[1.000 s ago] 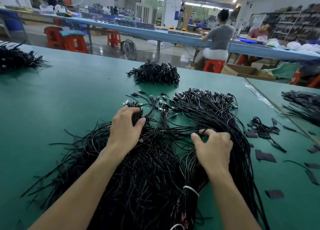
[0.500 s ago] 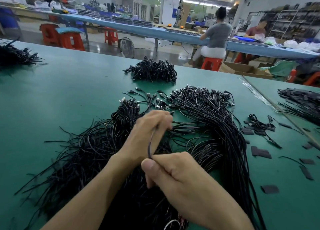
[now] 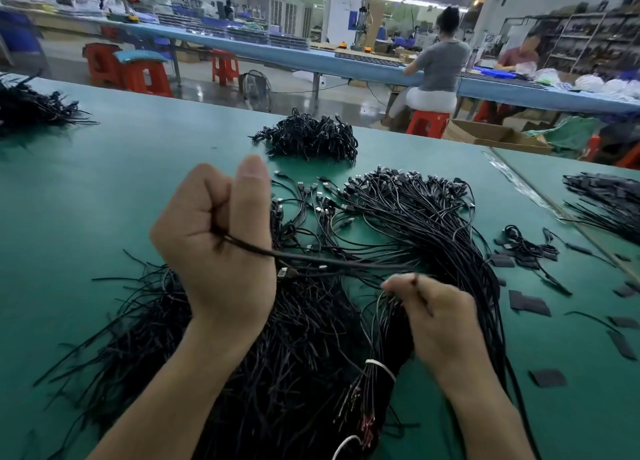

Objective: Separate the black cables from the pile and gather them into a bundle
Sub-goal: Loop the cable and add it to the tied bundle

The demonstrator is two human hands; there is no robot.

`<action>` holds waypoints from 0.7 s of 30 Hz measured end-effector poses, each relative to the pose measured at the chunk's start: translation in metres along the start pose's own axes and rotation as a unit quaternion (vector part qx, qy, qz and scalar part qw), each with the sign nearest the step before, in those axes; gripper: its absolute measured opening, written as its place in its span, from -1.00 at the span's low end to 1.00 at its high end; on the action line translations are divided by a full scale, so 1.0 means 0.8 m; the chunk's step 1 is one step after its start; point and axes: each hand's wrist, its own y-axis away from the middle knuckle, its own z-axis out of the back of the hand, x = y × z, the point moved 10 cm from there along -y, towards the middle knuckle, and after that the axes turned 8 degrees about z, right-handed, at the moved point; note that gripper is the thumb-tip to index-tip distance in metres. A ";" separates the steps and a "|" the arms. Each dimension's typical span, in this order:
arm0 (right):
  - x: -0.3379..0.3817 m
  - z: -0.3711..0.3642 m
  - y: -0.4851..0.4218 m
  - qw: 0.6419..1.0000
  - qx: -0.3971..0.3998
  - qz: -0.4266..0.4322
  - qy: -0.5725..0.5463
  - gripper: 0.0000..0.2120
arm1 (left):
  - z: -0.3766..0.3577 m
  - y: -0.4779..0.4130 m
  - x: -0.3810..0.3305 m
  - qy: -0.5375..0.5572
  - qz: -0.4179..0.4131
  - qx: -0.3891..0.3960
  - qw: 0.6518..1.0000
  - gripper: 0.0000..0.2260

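A big pile of black cables with plug ends fans across the green table in front of me. My left hand is raised above the pile's left part, fist closed round a thin black cable strand, thumb pointing up. That strand stretches rightwards to my right hand, which pinches its other end just above the pile. Below my right hand a white tie binds part of the pile.
A finished heap of black cables lies farther back, another at the far left, more at the right edge. Small black strips and a small cable coil lie to the right. People sit at a blue bench behind.
My hands, close together half a second ago, have drawn apart. The left rose and moved left, the right dropped to the right, pulling the strand taut between them.
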 end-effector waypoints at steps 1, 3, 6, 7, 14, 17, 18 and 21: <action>0.009 0.020 -0.001 0.996 -0.072 0.008 -0.052 -0.68 | 0.003 0.000 -0.014 -0.048 -0.046 -0.004 0.998 -0.60; 0.022 0.053 -0.002 0.956 -0.186 0.014 -0.227 -0.67 | 0.002 0.000 -0.016 -0.127 -0.078 0.015 0.989 -0.61; 0.042 0.087 0.005 0.934 -0.259 0.029 -0.245 -0.65 | -0.021 0.006 0.041 -0.240 0.050 0.144 0.959 -0.58; 0.047 0.095 0.006 0.954 -0.260 0.022 -0.149 -0.65 | -0.026 0.014 0.068 -0.273 0.110 0.183 0.938 -0.54; 0.004 0.055 0.012 0.954 0.096 -0.177 0.223 -0.05 | -0.039 0.035 0.106 -0.359 0.141 0.267 0.883 -0.50; 0.079 0.039 0.004 0.990 0.075 -0.011 0.119 0.06 | -0.071 0.068 0.102 -0.392 0.126 0.406 0.816 -0.62; 0.100 0.028 0.004 0.991 0.090 0.046 0.090 -0.02 | -0.081 0.081 0.098 -0.388 0.123 0.453 0.793 -0.67; 0.119 -0.009 0.011 0.981 0.163 0.097 0.026 -0.32 | -0.098 0.100 0.082 -0.333 0.132 0.521 0.775 -0.87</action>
